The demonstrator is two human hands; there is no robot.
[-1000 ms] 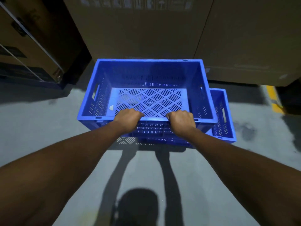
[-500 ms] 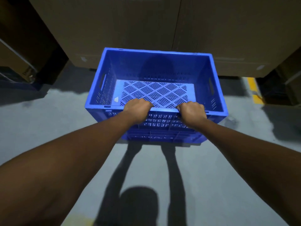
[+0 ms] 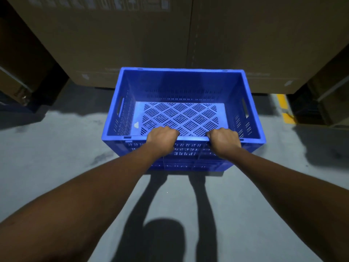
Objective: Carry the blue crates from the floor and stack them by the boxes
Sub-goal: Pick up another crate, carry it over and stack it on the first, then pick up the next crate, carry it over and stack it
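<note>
At the far left, a brown cardboard carton (image 3: 11,80) bound with a pale strap stands in shadow on the grey concrete floor (image 3: 56,152). Next to it rises a wall of large brown cardboard boxes (image 3: 117,44) that fills the top of the view. The person's left hand (image 3: 162,138) is curled tightly over the near rim of the blue slotted plastic crate (image 3: 181,95), fingers hooked inside the wall and knuckles on top. The crate is empty, its perforated bottom in plain sight, and its far wall lies just in front of the boxes. Below its near wall shows more blue slotted plastic; whether this is a second crate cannot be told. The right hand (image 3: 223,139) grips the same near rim in the same closed fist, well apart from the left. Shadows of both arms fall on the floor beneath. At the right, a yellow painted floor stripe (image 3: 286,108) runs beside further dim cartons.
</note>
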